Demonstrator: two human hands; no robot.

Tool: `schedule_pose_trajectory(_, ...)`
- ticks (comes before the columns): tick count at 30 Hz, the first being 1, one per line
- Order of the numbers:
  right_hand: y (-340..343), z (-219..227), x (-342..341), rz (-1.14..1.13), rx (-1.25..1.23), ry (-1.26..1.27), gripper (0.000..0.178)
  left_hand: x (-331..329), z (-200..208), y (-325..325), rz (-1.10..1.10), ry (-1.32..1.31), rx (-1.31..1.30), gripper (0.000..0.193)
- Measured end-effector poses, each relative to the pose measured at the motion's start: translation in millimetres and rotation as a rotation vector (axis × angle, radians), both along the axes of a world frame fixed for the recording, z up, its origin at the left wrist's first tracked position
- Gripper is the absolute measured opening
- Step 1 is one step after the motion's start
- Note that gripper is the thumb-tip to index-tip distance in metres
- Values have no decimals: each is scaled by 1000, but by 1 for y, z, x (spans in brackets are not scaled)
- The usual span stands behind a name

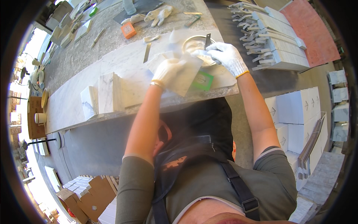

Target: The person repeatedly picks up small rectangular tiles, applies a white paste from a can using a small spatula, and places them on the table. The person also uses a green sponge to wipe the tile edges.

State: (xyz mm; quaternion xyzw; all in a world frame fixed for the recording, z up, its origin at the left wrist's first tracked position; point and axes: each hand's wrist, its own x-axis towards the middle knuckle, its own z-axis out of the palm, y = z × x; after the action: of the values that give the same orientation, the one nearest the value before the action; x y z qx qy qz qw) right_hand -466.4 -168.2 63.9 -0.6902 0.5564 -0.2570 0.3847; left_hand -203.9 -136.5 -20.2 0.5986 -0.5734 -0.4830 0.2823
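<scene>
My left hand [169, 69], in a white glove, grips a pale flat tile [186, 80] blurred by motion. The tile is tilted above the marble slab [138, 87]. At the right, my gloved right hand [226, 58] is closed on a narrow dark metal blade with a hole near its upper end [207, 40]. That blade stands over a round tin [185, 44] holding whitish paste. Part of the tin is hidden by my right hand and the tile. Under the tile's right edge lies a green box [203, 81].
Marble tiles [108, 91] stand at the slab's front edge. Beyond the tin lie an orange box [128, 30], a metal strip [147, 53] and spare gloves [158, 15]. Stacked tiles with straps [279, 41] are at the far right; white boxes [294, 112] stand lower right.
</scene>
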Motion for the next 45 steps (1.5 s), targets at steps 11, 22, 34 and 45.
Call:
schedule_pose_trajectory(11, 23, -19, -17, -34, -447, 550, 24, 3, -7, -6, -42, -77, -68, 41)
schedule_pose_trajectory(22, 49, -60, -29, -161, -412, 463, 27, -10, 87, -29, -372, -689, -492, 43)
schedule_pose_trajectory(34, 57, -54, -31, -205, -410, 403, 26, -6, 146, -8, -163, -698, -353, 41)
schedule_pose_trajectory(45, 52, -57, -28, -266, -255, 452, 21, 156, 123, 67, 32, -93, 21, 44)
